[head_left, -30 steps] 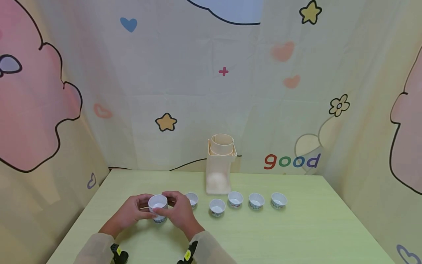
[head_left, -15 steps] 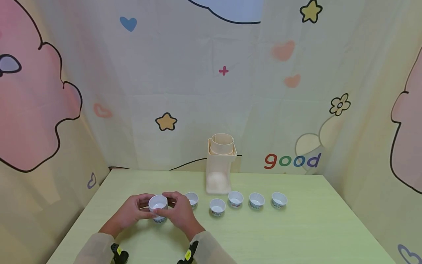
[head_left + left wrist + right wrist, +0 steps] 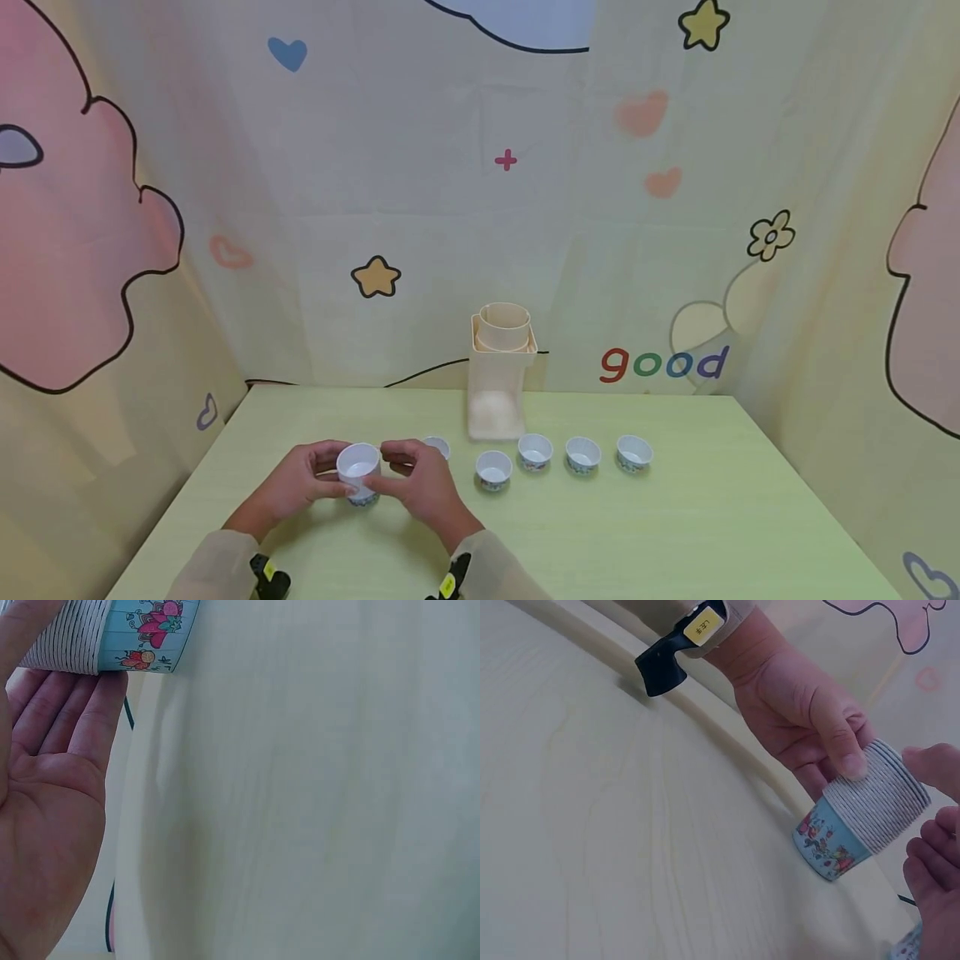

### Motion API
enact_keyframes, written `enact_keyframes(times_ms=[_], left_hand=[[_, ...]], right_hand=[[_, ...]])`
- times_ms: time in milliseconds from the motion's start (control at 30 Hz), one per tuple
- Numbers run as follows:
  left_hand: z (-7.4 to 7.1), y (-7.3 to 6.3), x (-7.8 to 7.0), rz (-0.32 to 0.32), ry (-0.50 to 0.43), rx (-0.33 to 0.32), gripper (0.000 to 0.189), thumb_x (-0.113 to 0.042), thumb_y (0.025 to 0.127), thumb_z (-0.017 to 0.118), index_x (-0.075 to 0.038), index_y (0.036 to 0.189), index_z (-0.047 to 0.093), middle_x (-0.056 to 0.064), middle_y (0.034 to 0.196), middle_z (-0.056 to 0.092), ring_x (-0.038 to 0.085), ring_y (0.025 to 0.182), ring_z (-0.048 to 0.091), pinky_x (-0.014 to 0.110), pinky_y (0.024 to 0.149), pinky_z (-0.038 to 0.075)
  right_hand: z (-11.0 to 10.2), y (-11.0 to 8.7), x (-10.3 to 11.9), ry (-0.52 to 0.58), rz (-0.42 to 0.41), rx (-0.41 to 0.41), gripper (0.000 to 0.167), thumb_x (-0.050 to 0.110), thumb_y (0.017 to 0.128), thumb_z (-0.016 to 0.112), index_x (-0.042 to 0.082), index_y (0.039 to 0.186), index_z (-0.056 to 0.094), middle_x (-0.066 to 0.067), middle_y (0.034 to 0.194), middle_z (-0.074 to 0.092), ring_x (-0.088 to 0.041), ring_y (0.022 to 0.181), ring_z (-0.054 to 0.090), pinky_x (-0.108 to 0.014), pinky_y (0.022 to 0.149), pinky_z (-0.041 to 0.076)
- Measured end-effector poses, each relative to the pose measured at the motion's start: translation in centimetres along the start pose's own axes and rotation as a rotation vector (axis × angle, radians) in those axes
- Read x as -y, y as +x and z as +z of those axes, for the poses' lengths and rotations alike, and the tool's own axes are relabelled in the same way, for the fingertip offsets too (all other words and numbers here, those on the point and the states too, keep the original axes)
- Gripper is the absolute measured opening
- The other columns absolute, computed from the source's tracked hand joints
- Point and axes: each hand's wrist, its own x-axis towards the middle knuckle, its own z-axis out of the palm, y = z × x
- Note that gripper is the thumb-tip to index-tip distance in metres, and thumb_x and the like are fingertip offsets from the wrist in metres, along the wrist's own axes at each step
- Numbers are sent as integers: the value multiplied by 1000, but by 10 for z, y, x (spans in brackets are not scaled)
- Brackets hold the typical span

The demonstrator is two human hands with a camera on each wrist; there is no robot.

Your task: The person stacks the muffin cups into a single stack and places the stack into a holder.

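Note:
My left hand (image 3: 292, 483) grips a stack of nested paper cups (image 3: 358, 468), thumb in front and fingers behind. The stack stands mouth up, left of the table's middle. In the right wrist view, its white rolled rims (image 3: 877, 795) sit close together above the blue, flower-printed wall of the lowest cup (image 3: 829, 844). My right hand (image 3: 433, 492) is at the stack's right side, its fingers spread away from the cups and its thumb tip right at the stack's edge. Behind the right hand, a single paper cup (image 3: 438, 445) is partly hidden.
Several single paper cups stand mouth up in a loose row to the right, among them a nearer cup (image 3: 493, 471) and the rightmost cup (image 3: 634, 453). At the back of the pale table (image 3: 637, 533) stands a cream cup dispenser (image 3: 497, 392) with a round tube. A printed curtain hangs behind.
My right hand has loosened from the stack and shifted to the right, now covering more of the cup behind it. The left hand and the stack have stayed in place.

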Motion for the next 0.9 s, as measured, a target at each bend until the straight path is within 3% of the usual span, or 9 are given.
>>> enact_keyframes(times_ms=[100, 267, 500, 667, 900], left_hand=[[0, 0, -2, -14, 1, -1, 66, -12, 80, 88, 10, 134, 57, 27, 129, 67, 15, 112, 70, 25, 94, 59], [1, -1, -4, -38, -2, -9, 67, -13, 80, 88, 9, 135, 57, 25, 131, 67, 15, 112, 70, 26, 95, 59], [0, -1, -5, -15, -16, 1, 68, -10, 79, 88, 12, 135, 56, 30, 130, 65, 24, 114, 70, 26, 94, 59], [1, -1, -6, -24, -14, 2, 68, -10, 80, 88, 11, 135, 55, 30, 131, 65, 29, 117, 69, 27, 95, 59], [0, 0, -6, -30, -10, 4, 68, -10, 80, 88, 11, 135, 55, 29, 131, 65, 30, 117, 69, 27, 95, 59]], right_hand=[[-9, -5, 0, 5, -29, -6, 48, 19, 84, 87, 3, 125, 69, -17, 125, 70, -38, 121, 66, -32, 103, 56], [-28, -15, 2, 19, -58, -39, 44, 16, 84, 86, 3, 124, 70, -16, 124, 70, -38, 121, 65, -34, 103, 56], [-62, -24, -1, 86, -82, -114, 46, 10, 85, 84, -7, 124, 66, -26, 128, 67, -41, 123, 63, -35, 106, 55], [-89, -32, -4, 57, -82, -194, 41, 9, 85, 84, -3, 120, 69, -21, 123, 71, -44, 122, 63, -35, 105, 55], [-130, -41, -14, 20, -66, -314, 41, 10, 83, 85, 2, 121, 70, -13, 123, 72, -37, 122, 66, -34, 106, 54]])
